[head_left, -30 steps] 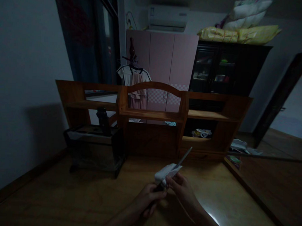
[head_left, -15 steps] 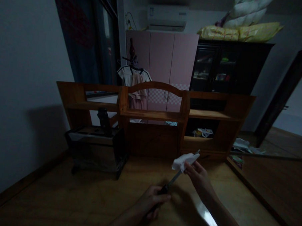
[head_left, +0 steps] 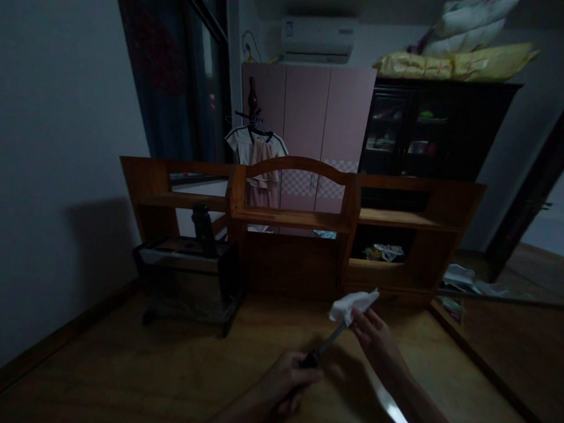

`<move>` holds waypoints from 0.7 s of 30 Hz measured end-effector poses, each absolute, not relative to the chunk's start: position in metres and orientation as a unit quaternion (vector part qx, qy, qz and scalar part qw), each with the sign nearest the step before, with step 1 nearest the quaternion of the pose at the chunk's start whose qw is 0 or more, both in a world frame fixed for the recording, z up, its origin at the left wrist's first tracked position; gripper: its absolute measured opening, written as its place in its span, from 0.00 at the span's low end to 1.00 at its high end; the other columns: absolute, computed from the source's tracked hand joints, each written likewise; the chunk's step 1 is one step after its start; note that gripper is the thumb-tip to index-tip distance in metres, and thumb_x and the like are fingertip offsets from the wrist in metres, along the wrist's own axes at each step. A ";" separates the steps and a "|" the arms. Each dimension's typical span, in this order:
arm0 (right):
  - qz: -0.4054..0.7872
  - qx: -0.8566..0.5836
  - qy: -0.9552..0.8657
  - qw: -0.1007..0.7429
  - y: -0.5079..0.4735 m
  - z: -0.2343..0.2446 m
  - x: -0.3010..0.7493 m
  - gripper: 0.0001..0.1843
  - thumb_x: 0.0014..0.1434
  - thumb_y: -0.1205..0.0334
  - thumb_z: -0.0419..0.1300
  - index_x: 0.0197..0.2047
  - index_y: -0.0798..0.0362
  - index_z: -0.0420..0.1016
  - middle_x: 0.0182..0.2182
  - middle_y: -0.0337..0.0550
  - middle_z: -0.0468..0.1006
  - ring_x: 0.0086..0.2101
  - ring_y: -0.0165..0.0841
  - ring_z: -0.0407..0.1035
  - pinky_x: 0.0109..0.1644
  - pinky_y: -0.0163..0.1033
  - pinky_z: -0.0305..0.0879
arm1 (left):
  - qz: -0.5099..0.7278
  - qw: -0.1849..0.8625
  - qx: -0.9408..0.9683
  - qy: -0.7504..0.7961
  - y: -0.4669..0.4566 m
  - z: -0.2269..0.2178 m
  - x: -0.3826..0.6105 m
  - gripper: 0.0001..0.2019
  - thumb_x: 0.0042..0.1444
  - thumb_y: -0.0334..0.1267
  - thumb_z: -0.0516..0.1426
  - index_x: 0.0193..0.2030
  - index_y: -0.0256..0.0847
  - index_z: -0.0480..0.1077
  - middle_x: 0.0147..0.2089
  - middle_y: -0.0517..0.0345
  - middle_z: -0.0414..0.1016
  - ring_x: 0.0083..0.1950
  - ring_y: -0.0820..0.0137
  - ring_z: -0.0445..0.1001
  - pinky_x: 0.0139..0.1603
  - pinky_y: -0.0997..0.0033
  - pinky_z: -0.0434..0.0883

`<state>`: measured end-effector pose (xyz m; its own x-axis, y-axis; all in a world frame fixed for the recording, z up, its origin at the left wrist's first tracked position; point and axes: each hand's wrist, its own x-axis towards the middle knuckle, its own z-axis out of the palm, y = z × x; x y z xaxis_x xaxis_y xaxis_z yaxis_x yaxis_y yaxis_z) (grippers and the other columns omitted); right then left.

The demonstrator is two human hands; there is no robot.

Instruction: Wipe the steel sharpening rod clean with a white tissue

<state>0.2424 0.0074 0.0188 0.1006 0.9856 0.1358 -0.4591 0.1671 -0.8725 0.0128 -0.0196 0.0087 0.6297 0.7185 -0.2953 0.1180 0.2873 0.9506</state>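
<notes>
My left hand [head_left: 287, 383] is closed around the dark handle of a knife [head_left: 325, 347], whose thin metal blade slants up and to the right over the wooden desk [head_left: 163, 374]. My right hand [head_left: 374, 334] pinches a white tissue [head_left: 351, 304] folded around the far end of the blade. Both hands hover low over the middle of the desk top. The blade tip is hidden inside the tissue.
A wooden shelf unit [head_left: 300, 218] stands along the back of the desk. A black knife rack [head_left: 190, 270] sits at the back left. Behind are a pink wardrobe [head_left: 313, 132], a dark glass cabinet [head_left: 426, 130] and an air conditioner [head_left: 317, 38]. The room is dim.
My right hand slid the tissue along the blade from near the handle up to the tip. The left hand kept its grip on the handle. The view shifted slightly to the left.
</notes>
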 end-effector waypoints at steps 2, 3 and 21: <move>0.571 -0.332 -0.433 0.613 0.000 0.013 0.223 0.16 0.57 0.58 0.62 0.46 0.57 0.69 0.41 0.48 0.67 0.40 0.34 0.62 0.47 0.38 0.60 | 0.216 0.710 0.560 0.368 -0.018 0.006 0.012 0.21 0.48 0.50 0.57 0.38 0.31 0.64 0.16 0.62 0.57 0.12 0.77 0.53 0.09 0.80 0.48; 0.573 -0.331 -0.458 0.594 -0.005 0.011 0.214 0.16 0.59 0.58 0.60 0.48 0.57 0.67 0.41 0.48 0.66 0.39 0.33 0.61 0.46 0.38 0.60 | 0.219 0.711 0.562 0.362 -0.017 0.004 0.011 0.22 0.49 0.51 0.56 0.39 0.31 0.65 0.15 0.61 0.58 0.12 0.77 0.53 0.09 0.80 0.48; 0.520 -0.353 -0.494 0.601 0.002 0.014 0.229 0.14 0.59 0.60 0.60 0.45 0.59 0.68 0.37 0.48 0.68 0.36 0.32 0.62 0.40 0.33 0.60 | 0.221 0.710 0.563 0.360 -0.020 0.009 0.011 0.21 0.50 0.51 0.55 0.39 0.33 0.64 0.15 0.61 0.58 0.11 0.77 0.51 0.10 0.80 0.47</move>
<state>0.2293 0.0021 0.0144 -0.0290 0.9735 0.2269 -0.2763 0.2104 -0.9378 0.0111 -0.0201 0.0087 0.6438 0.7192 -0.2615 0.0912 0.2673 0.9593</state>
